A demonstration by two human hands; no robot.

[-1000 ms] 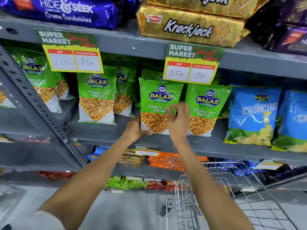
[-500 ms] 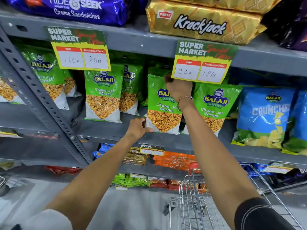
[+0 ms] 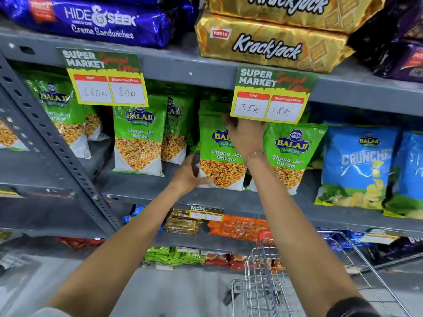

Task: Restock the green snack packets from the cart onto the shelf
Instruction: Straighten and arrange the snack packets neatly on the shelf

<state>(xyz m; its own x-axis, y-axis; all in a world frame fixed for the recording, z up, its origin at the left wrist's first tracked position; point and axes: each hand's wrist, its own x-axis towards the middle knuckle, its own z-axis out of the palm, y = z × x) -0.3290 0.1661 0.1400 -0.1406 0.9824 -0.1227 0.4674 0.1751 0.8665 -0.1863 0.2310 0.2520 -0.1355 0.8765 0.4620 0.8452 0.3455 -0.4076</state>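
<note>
Now both hands are on one green packet standing on the middle shelf, long axis vertical, printed front facing out, sealed top up. Left hand cups the bottom left corner, fingers wrapped under the white base. Right hand lies across the upper right of the front, fingers curled at the top edge just below the price tag. Matching green packets stand just beside it left and right. Wire cart waits below, by the right forearm.
</note>
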